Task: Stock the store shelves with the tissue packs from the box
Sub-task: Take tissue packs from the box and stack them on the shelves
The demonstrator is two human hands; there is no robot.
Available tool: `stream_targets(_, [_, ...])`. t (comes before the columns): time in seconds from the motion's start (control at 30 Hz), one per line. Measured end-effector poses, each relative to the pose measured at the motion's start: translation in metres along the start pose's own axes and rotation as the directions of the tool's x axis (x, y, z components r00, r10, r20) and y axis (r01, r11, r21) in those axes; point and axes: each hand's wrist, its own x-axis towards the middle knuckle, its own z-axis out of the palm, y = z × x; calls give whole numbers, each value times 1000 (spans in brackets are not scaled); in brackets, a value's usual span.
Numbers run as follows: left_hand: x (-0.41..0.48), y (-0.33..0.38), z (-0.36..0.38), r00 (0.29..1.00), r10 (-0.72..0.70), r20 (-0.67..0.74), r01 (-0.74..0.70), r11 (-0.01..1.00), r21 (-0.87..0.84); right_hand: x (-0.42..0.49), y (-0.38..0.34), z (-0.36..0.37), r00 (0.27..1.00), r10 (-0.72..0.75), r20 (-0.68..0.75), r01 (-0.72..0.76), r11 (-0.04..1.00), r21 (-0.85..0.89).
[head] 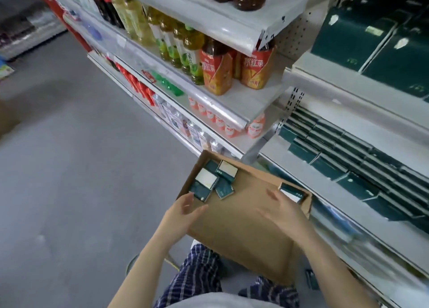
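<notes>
Down at 6 o'clock, checked trousers, and a cardboard box resting across the lap. The left hand sits at the box's 9 o'clock edge, fingers loosely apart and holding nothing, just short of a jumble of tissue packs heaped in the 11 o'clock corner. The right hand is over the box floor, fingers spread and empty, tips close to a lone pack lodged in the 1 o'clock corner; whether they touch it, I cannot tell. Beyond, at 3 o'clock, a white shelf carries tidy rows of dark green packs. Further off at 12 o'clock, drink bottles line another shelf.
</notes>
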Motion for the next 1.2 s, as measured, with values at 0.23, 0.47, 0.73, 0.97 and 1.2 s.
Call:
stream_targets(0.23, [101,9,-75,979,99,179,-134,972,194,17,-37,76,983,184,15,-183,958,223])
stream_targets(0.47, [169,-10,-96,933,61,356,-174,939,296,25,-68,145,953,302,33,-296,901,317])
stream_targets(0.73, [252,-73,-60,945,38,326,-108,974,199,115,-37,188,929,365,65,-363,858,365])
stream_targets(0.97, [369,-141,-6,930,25,366,-114,968,223,245,22,250,886,452,98,-429,724,541])
stream_targets(1.2, [438,-174,57,907,134,398,-250,934,255,322,74,295,822,552,143,-498,572,652])
